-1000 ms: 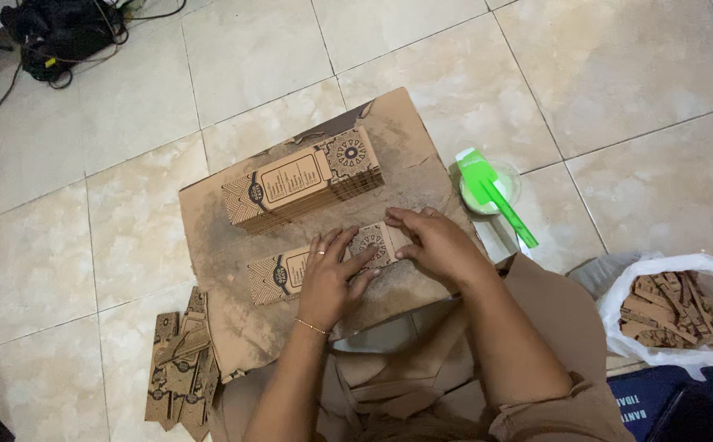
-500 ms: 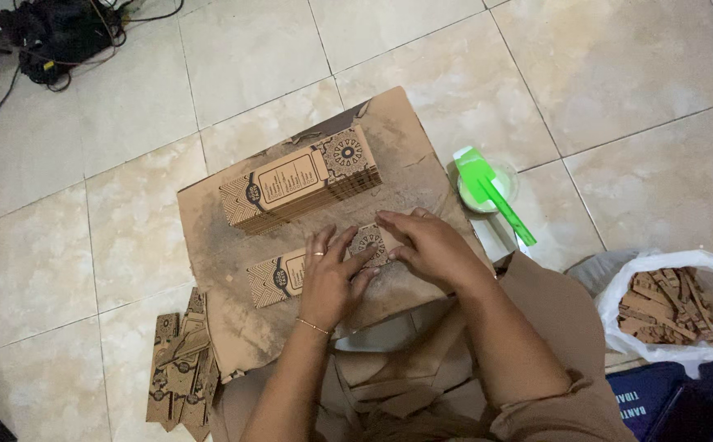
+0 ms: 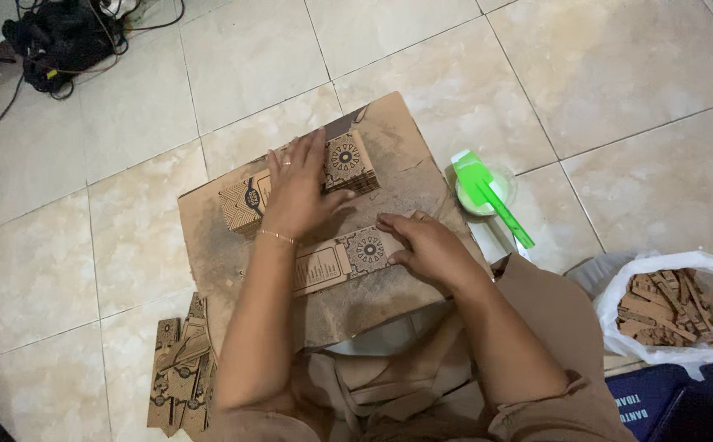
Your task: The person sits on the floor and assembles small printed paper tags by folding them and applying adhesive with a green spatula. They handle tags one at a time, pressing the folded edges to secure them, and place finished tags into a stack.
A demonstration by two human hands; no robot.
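Observation:
A brown cardboard sheet lies on the tiled floor as a work surface. My left hand rests flat on a stack of folded brown printed boxes at the far side of the sheet. My right hand presses on the right end of a single flat printed box lying nearer to me. Neither hand lifts anything; both lie on top of the boxes with fingers spread.
A small bowl of white paste with a green spatula stands right of the sheet. A white plastic bag of brown cardboard pieces sits at the right. Flat printed box blanks lie at lower left. Black cables and gear are at top left.
My left hand has left the near flat box and reached forward onto the far stack of boxes. My right hand stays on the near box.

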